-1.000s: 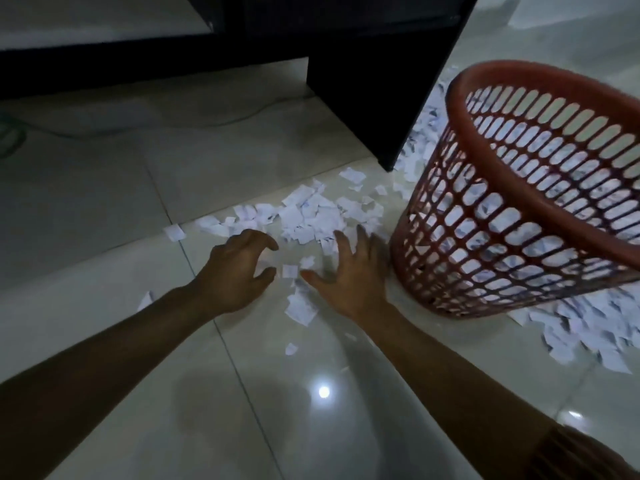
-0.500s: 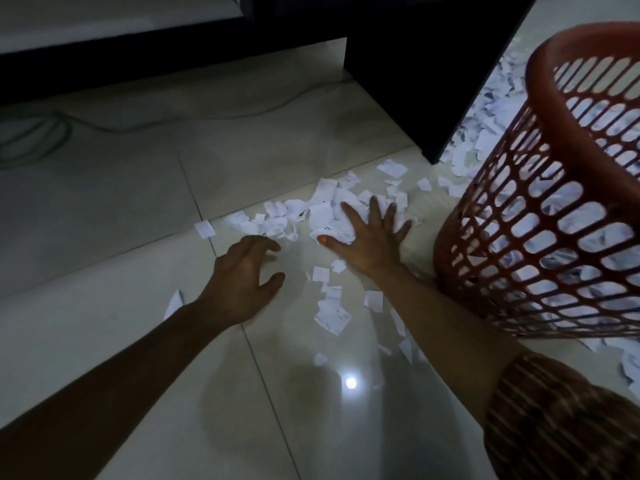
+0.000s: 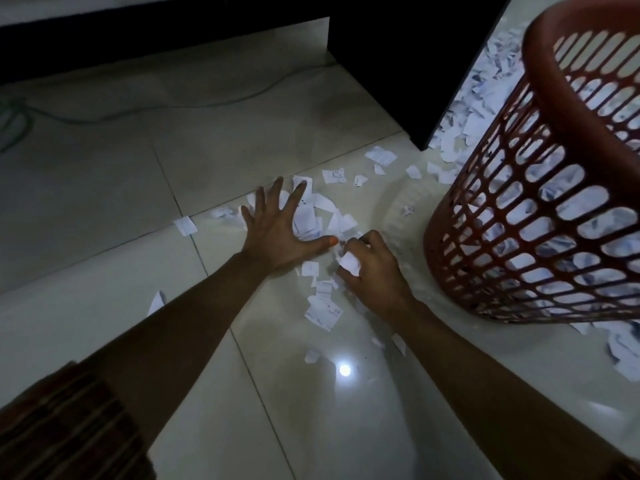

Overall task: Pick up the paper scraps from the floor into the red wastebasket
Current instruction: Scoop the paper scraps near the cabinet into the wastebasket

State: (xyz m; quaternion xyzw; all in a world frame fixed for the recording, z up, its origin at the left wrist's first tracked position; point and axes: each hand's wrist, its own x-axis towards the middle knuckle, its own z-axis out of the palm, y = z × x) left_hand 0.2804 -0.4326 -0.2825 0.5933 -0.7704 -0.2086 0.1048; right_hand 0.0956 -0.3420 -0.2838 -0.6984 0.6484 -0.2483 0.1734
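Observation:
White paper scraps (image 3: 313,216) lie scattered on the pale tiled floor in the middle of the view. My left hand (image 3: 277,230) presses flat on the heap with its fingers spread. Just right of it, my right hand (image 3: 372,268) has curled fingers gripping a bunch of scraps (image 3: 349,261). The red wastebasket (image 3: 540,98), a slotted plastic basket with white paper showing through its wall, stands at the right, close to my right hand.
A dark cabinet panel (image 3: 408,64) stands on the floor behind the scraps. More paper (image 3: 474,98) lies between it and the basket, and further paper (image 3: 623,351) beside the basket's base. A green cable (image 3: 20,123) runs across the far left floor.
My left hand moved forward and flattened onto the heap. My right hand drew back from the heap and curled round a bunch of scraps. The view shifted closer.

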